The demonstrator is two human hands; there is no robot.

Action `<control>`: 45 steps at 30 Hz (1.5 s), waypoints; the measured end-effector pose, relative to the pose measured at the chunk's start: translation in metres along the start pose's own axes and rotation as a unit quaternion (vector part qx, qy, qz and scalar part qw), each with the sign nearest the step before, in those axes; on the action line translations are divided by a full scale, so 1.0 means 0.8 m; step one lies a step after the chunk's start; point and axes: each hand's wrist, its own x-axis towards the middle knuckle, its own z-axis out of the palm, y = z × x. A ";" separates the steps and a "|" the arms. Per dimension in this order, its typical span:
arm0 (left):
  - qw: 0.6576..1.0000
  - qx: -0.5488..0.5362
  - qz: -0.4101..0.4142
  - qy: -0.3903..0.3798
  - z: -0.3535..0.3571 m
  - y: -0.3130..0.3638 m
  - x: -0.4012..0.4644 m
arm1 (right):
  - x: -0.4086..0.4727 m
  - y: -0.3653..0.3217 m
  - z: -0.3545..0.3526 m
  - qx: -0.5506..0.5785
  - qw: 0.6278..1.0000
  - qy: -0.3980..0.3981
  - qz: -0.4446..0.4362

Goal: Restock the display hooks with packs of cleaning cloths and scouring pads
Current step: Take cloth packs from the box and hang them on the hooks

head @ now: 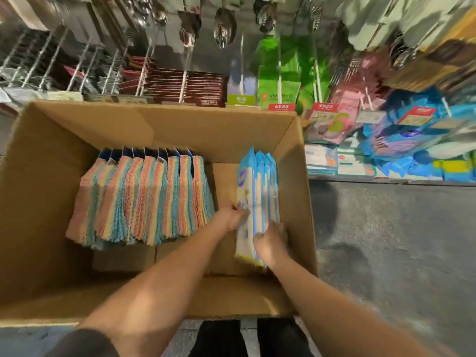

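Fingers of both hands curl on a small stack of blue-edged, pale yellow packs [257, 199] standing upright at the right side of the box [164, 122]; the left hand [229, 217] pinches the nearest pack's face, the right hand [271, 242] grips the stack's lower edge. Both forearms reach down. Striped cloths [140, 199] stand in a row, left of them

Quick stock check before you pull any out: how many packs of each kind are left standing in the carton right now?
Striped cloth packs: 9, judged by the card headers showing
Blue-and-yellow packs: about 4, edges overlap, held between the left hand and right hand
Total in the cardboard box: about 13
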 end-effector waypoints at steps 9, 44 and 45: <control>0.996 -0.073 0.019 0.044 0.043 -0.006 0.089 | 0.053 -0.002 0.033 0.054 0.993 0.078 0.076; 0.951 -0.245 0.149 0.119 -0.146 0.001 -0.062 | -0.009 -0.090 -0.070 0.246 0.953 0.093 -0.152; 0.949 -0.249 0.161 0.106 -0.156 0.015 -0.082 | -0.022 -0.094 -0.093 0.273 0.943 0.095 -0.162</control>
